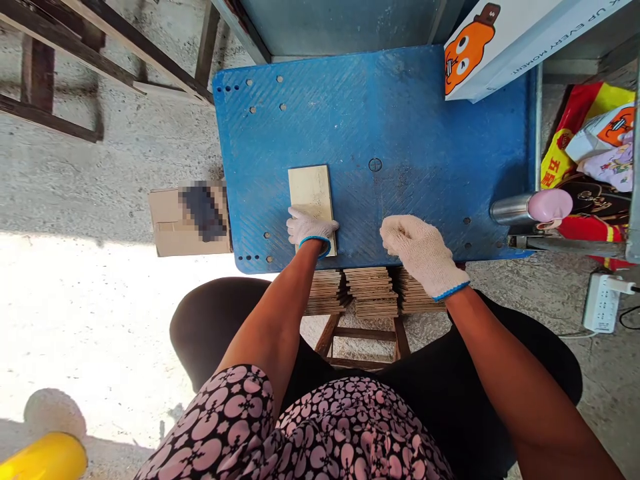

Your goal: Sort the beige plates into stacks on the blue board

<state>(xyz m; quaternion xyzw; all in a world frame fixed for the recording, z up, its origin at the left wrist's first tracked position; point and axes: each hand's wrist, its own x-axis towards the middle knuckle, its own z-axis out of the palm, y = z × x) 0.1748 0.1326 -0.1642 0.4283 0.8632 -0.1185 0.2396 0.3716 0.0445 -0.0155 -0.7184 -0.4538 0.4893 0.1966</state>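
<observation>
A thin pale wooden board (pixel 311 187) lies flat on the blue table, its long side running away from me. My left hand (pixel 311 228), in a white knitted glove with a blue cuff, spans the board's near part, fingers at its left edge and thumb at its right. To the right, my right hand (pixel 417 252), gloved the same way, is over the table's near edge with its fingers curled closed. Whatever is in those fingers, if anything, is hidden. Stacks of similar thin boards (pixel 373 292) sit just below the table edge, between my knees.
The blue table (pixel 340 120) has small holes near its corners. A white paper bag (pixel 493 50) stands at its far right; a steel flask with a pink lid (pixel 550 205) lies at the right edge. Cardboard (pixel 167 223) is left, wooden frames (pixel 100 40) upper left, a power strip (pixel 601 303) right.
</observation>
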